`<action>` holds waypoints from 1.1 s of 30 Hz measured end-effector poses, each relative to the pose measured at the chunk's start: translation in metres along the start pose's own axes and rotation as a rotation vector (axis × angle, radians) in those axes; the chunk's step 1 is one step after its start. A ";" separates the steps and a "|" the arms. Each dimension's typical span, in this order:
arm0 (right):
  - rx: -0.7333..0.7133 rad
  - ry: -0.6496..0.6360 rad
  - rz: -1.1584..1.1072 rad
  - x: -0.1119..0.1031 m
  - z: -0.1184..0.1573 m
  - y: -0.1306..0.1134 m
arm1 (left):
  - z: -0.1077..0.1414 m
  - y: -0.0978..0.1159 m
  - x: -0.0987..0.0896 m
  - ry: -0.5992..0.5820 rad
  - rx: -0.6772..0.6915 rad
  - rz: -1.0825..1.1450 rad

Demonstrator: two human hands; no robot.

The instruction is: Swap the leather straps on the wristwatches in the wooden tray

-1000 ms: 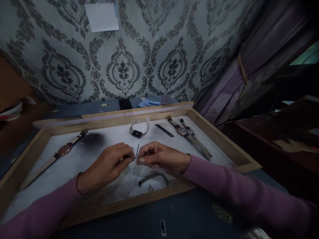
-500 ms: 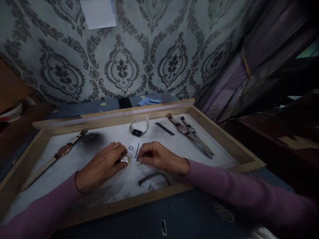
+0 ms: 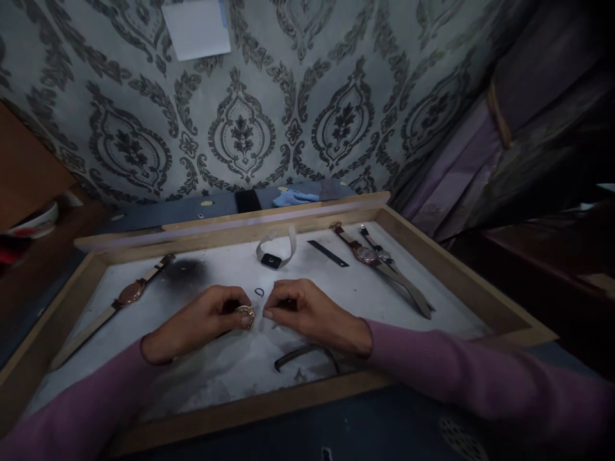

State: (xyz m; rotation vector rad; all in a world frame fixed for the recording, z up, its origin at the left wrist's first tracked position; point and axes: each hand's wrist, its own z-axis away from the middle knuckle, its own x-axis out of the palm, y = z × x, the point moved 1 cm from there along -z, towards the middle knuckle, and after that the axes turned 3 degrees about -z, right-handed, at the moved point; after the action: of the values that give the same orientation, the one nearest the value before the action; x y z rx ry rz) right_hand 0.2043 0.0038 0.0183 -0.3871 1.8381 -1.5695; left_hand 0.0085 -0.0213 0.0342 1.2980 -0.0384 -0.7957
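Note:
My left hand (image 3: 209,320) pinches a small gold-rimmed watch case (image 3: 245,315) between thumb and fingers, with no strap visible on it. Just across a narrow gap, my right hand (image 3: 300,310) has thumb and fingertips pressed together; whatever they hold is too small or hidden to make out. Beyond the fingertips lies a small dark ring-like loop (image 3: 259,292) on the white tray floor. Nearer to me, below the right hand, rests a dark curved strap (image 3: 307,353). A smartwatch with a pale band (image 3: 271,260) stands behind the hands.
A wooden-framed tray (image 3: 240,400) surrounds the work. Inside it are a brown-faced watch (image 3: 131,293) on the left, a dark flat blade-like strip (image 3: 328,253), and two strapped watches, one with a rose-gold case (image 3: 366,255), on the right. A blue cloth (image 3: 295,198) lies behind the rear rim.
My left hand has tilted the watch case, so its white dial no longer faces me. The thin dark stick by my right fingertips is no longer seen. The whole view has shifted slightly.

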 end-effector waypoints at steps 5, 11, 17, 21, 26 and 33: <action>0.039 0.010 -0.123 -0.002 0.002 -0.008 | 0.003 0.006 -0.001 -0.025 -0.050 0.376; 0.074 -0.006 -0.282 -0.002 0.002 -0.010 | 0.001 0.006 0.002 -0.004 -0.007 0.467; 0.071 -0.026 -0.326 -0.003 0.001 -0.011 | 0.000 0.006 0.003 -0.002 0.005 0.550; 0.066 -0.028 -0.302 -0.005 0.002 -0.012 | 0.000 0.007 0.005 -0.018 0.015 0.580; 0.052 -0.034 -0.272 -0.006 0.003 -0.012 | 0.000 0.007 0.006 -0.043 0.019 0.636; 0.024 -0.057 -0.268 -0.007 0.003 -0.013 | 0.000 0.006 0.005 -0.062 0.026 0.647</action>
State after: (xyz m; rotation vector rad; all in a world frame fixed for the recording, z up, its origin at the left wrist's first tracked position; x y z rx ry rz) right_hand 0.2085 0.0032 0.0327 -0.6833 1.7790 -1.7363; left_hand 0.0154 -0.0234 0.0376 1.1835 -0.4945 -0.2780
